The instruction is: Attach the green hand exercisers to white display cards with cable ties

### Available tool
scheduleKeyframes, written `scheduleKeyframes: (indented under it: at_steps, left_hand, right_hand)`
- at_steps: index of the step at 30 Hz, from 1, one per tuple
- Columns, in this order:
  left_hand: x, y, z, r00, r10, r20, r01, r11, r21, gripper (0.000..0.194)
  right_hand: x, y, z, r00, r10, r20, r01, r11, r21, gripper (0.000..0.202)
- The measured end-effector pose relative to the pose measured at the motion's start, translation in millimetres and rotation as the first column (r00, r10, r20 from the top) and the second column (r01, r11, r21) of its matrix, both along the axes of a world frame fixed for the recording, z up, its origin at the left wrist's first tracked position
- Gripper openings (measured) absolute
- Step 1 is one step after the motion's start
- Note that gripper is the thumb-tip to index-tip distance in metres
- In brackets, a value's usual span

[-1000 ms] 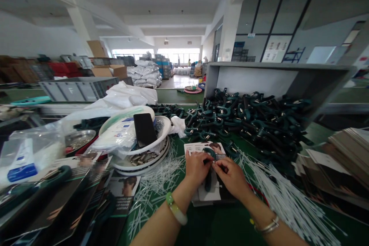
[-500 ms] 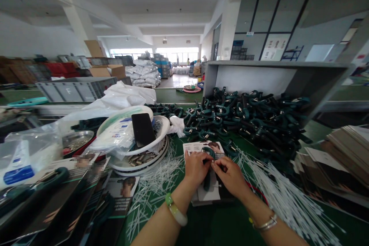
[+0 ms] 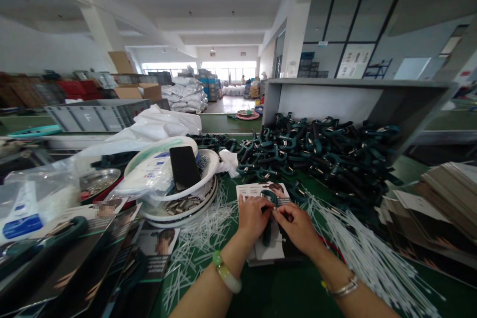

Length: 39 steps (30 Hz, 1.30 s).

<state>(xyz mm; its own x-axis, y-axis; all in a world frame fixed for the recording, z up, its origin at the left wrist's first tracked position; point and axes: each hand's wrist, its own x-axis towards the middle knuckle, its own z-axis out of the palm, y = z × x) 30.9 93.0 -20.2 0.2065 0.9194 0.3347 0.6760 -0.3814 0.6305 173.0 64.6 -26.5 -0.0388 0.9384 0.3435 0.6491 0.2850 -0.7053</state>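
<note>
In the head view, both hands meet over a dark green tool point(image 3: 267, 236) lying on a card point(image 3: 246, 190) on the green table point(image 3: 268, 295), straight in front of the person. The left hand point(image 3: 255, 216), its wrist ringed by a green and white bangle point(image 3: 227, 274), rests over the tool's middle, with thumb and fingertips drawn together. The right hand point(image 3: 297, 226), with a silver bracelet point(image 3: 347, 288) at the wrist, has its thumb and forefinger pinched together just beside the left fingertips. A pale speck shows where they meet; it may be the end of a tie, but it is too small to be sure.

Loose white ties point(image 3: 208, 228) lie scattered left of the card, and a thick spread of longer ones point(image 3: 376, 253) fans out right of it. Beyond the hands, a heap of tools point(image 3: 298, 149) spills from a grey bin point(image 3: 357, 82) tipped on its side. To the left, a phone point(image 3: 184, 168) lies over a white basin point(image 3: 214, 169), beside a plastic bag point(image 3: 149, 174); metal parts point(image 3: 182, 204) sit below it. Carded tools point(image 3: 59, 263) overlap at the near left, and a stack of cards point(image 3: 443, 189) stands at the far right.
</note>
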Motion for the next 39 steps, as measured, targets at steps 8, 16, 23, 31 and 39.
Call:
scheduleKeyframes:
  at_steps: [8, 16, 23, 31, 39]
  left_hand:
    - [-2.8, -0.3, -2.5, 1.0, -0.022, 0.019, 0.021, 1.0, 0.011, 0.013]
    - [-0.7, -0.5, 0.9, 1.0, -0.014, 0.018, 0.014, 1.0, -0.01, 0.016]
    - [-1.6, -0.6, 0.0, 1.0, -0.022, -0.011, 0.022, 1.0, -0.001, 0.016]
    - [-1.0, -0.6, -0.3, 1.0, 0.002, 0.005, -0.002, 1.0, 0.004, 0.015]
    - [-1.0, -1.2, 1.3, 1.0, -0.021, -0.015, 0.021, 1.0, 0.013, 0.017]
  right_hand:
    - [0.7, 3.7, 2.0, 1.0, 0.009, -0.019, -0.011, 0.998, -0.064, 0.026]
    - [0.1, -3.1, 1.3, 0.998, 0.066, 0.004, -0.066, 0.997, 0.045, 0.023]
    - [0.2, 1.5, -1.3, 0.999, 0.029, -0.02, -0.029, 0.999, 0.023, 0.026]
    - [1.0, -0.2, -2.0, 0.997, 0.06, -0.049, -0.06, 0.998, 0.011, 0.026]
    - [0.3, 0.2, -3.4, 0.998, 0.049, -0.037, -0.048, 0.998, 0.04, 0.025]
